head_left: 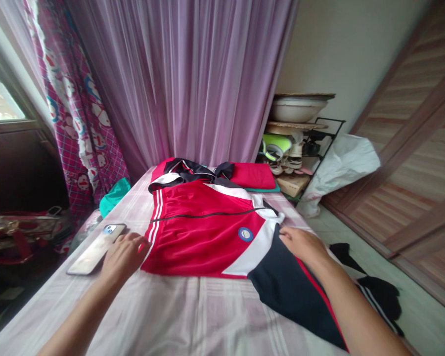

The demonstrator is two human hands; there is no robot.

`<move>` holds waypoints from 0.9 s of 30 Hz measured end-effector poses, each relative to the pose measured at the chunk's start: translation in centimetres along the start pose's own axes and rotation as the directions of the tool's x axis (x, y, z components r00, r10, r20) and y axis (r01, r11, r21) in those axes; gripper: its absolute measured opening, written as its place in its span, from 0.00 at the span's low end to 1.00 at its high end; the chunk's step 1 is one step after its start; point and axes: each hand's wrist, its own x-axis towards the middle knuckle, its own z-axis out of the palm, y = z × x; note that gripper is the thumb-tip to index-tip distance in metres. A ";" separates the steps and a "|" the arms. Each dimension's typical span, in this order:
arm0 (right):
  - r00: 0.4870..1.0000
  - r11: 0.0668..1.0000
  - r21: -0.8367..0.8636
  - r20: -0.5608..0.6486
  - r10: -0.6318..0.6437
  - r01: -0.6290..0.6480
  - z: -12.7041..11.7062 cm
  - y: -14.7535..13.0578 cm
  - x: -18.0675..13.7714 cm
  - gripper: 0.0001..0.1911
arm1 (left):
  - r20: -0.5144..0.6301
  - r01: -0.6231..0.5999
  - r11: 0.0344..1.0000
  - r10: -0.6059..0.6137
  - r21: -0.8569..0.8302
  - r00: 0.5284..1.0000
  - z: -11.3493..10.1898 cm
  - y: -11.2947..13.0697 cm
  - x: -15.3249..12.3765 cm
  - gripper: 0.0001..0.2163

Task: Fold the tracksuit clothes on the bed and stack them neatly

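A red, white and black zip-up track jacket point(203, 237) lies flat across the bed, its striped hem to the left and its collar to the right. A round blue-and-white badge point(245, 234) sits on its chest. My left hand point(124, 252) is at the striped hem, fingers curled onto the fabric edge. Beside that hand lies a phone point(91, 254), back up, partly covered by the hand. At the shoulder, my right hand point(302, 242) pinches the cloth where the black sleeve point(292, 291) begins. That sleeve runs toward me, under my right forearm.
Behind the jacket lie a crumpled dark garment point(193, 170) and a folded red cloth point(254, 175). Plaid bedding point(170, 316) covers the bed. Dark clothing point(381, 291) lies off the right side. A rack point(319, 163) with shoes and a basin stands beyond, near a white bag point(346, 163).
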 end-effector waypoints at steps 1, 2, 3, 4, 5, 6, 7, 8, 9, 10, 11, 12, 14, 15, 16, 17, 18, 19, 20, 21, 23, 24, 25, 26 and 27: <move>0.998 0.998 0.030 -0.005 -0.060 0.060 -0.2 -1.4 1.1 0.16 | -0.024 -0.040 0.999 0.039 -0.030 0.999 0.1 0.8 0.9 0.19; 0.992 0.990 0.065 -0.014 -0.126 0.127 -0.1 -2.8 2.3 0.16 | -0.038 -0.084 0.994 0.082 -0.069 0.996 0.3 1.8 1.9 0.19; 0.980 0.974 0.105 -0.030 -0.197 0.200 0.1 -4.3 3.6 0.17 | -0.046 -0.131 0.985 0.126 -0.110 0.991 0.7 2.9 2.9 0.20; 0.963 0.952 0.144 -0.052 -0.264 0.269 0.5 -5.9 5.0 0.17 | -0.049 -0.173 0.974 0.167 -0.148 0.985 1.2 4.1 4.0 0.20; 0.944 0.927 0.178 -0.074 -0.321 0.330 1.0 -7.5 6.5 0.18 | -0.048 -0.206 0.962 0.201 -0.176 0.978 1.9 5.3 5.0 0.21; 0.926 0.903 0.208 -0.093 -0.365 0.376 1.6 -9.0 8.0 0.19 | -0.038 -0.229 0.955 0.226 -0.191 0.973 2.8 6.4 5.9 0.21; 0.911 0.881 0.229 -0.102 -0.401 0.413 2.3 -10.4 9.5 0.20 | -0.023 -0.241 0.952 0.241 -0.191 0.970 3.7 7.3 6.7 0.21; 0.896 0.863 0.242 -0.100 -0.432 0.443 3.0 -11.7 11.0 0.21 | -0.005 -0.246 0.953 0.249 -0.180 0.968 4.6 8.1 7.3 0.21; 0.882 0.848 0.243 -0.087 -0.464 0.470 3.8 -12.7 12.4 0.22 | 0.012 -0.243 0.957 0.248 -0.161 0.969 5.6 8.6 7.7 0.21; 0.868 0.840 0.229 -0.062 -0.492 0.492 4.6 -13.5 13.8 0.22 | 0.026 -0.236 0.962 0.242 -0.140 0.970 6.5 8.9 7.8 0.22; 0.861 0.841 0.201 -0.026 -0.508 0.502 5.4 -14.0 15.1 0.23 | 0.034 -0.232 0.965 0.237 -0.120 0.971 7.4 9.0 7.9 0.22; 0.864 0.853 0.166 0.014 -0.504 0.495 6.2 -14.2 16.3 0.23 | 0.034 -0.230 0.968 0.235 -0.104 0.971 8.3 8.9 7.7 0.23; 0.901 0.903 0.093 0.077 -0.427 0.420 7.5 -14.1 18.5 0.26 | 0.017 -0.240 0.967 0.242 -0.081 0.970 9.6 8.4 7.2 0.26; 0.926 0.930 0.064 0.088 -0.366 0.361 8.1 -13.9 19.4 0.28 | 0.005 -0.246 0.966 0.247 -0.073 0.969 10.1 8.1 7.0 0.27; 0.948 0.952 0.045 0.085 -0.307 0.304 8.6 -13.7 20.2 0.30 | -0.006 -0.251 0.966 0.251 -0.066 0.968 10.5 7.8 6.8 0.27; 0.963 0.966 0.034 0.072 -0.260 0.258 9.1 -13.4 21.0 0.31 | -0.015 -0.253 0.966 0.252 -0.061 0.968 10.8 7.5 6.7 0.28; 0.972 0.973 0.026 0.053 -0.230 0.229 9.4 -13.3 21.5 0.31 | -0.021 -0.253 0.966 0.253 -0.060 0.967 11.0 7.3 6.6 0.28; 0.975 0.975 0.020 0.037 -0.220 0.220 9.6 -13.3 21.9 0.31 | -0.025 -0.254 0.965 0.253 -0.062 0.967 11.1 7.2 6.6 0.28; 0.974 0.974 0.020 0.025 -0.224 0.224 9.7 -13.3 22.2 0.30 | -0.028 -0.255 0.965 0.254 -0.067 0.967 11.2 7.2 6.6 0.28; 0.971 0.971 0.025 0.020 -0.237 0.237 9.6 -13.3 22.2 0.30 | -0.028 -0.255 0.964 0.253 -0.076 0.967 11.3 7.2 6.7 0.28; 0.957 0.956 0.052 0.003 -0.289 0.288 9.2 -13.3 21.4 0.29 | -0.024 -0.252 0.962 0.251 -0.103 0.968 11.2 7.3 6.8 0.28; 0.946 0.944 0.068 -0.020 -0.323 0.323 8.9 -13.1 20.6 0.29 | -0.024 -0.251 0.961 0.250 -0.119 0.968 11.2 7.4 6.8 0.28; 0.933 0.930 0.083 -0.053 -0.355 0.358 8.5 -12.7 19.5 0.29 | -0.027 -0.248 0.959 0.247 -0.134 0.969 11.2 7.4 6.9 0.28; 0.921 0.918 0.092 -0.094 -0.379 0.387 8.2 -12.2 18.0 0.28 | -0.031 -0.244 0.959 0.242 -0.147 0.970 11.1 7.5 6.9 0.27; 0.911 0.910 0.095 -0.130 -0.390 0.403 8.0 -11.5 16.3 0.28 | -0.032 -0.236 0.959 0.234 -0.158 0.972 11.0 7.6 7.0 0.27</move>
